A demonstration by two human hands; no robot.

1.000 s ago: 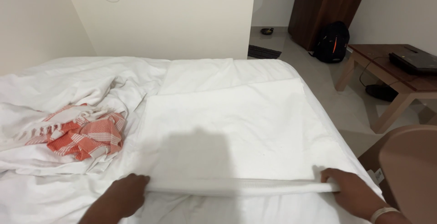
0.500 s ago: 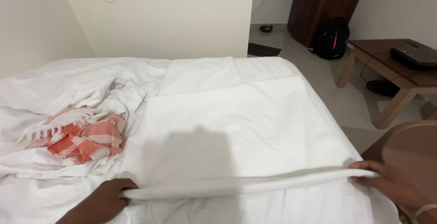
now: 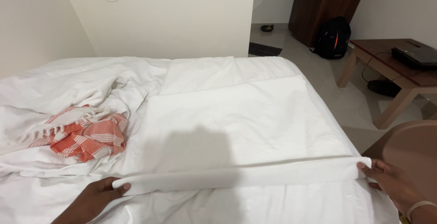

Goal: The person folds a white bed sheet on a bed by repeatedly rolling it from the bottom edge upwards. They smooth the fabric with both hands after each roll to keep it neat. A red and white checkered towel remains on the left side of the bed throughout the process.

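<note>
Down at the near edge of the bed (image 3: 68,76), both hands grip a folded white sheet (image 3: 236,128) by its rolled near hem. The left hand (image 3: 93,199) pinches the hem's left end with fingers closed on the cloth, and the right hand (image 3: 391,185) holds the right end the same way, at the bed's right side. The sheet lies flat and smooth, reaching away toward the far wall. Left of it, an orange and white checked cloth (image 3: 84,135) sits crumpled among rumpled white bedding. A wooden desk (image 3: 400,67) stands far right.
</note>
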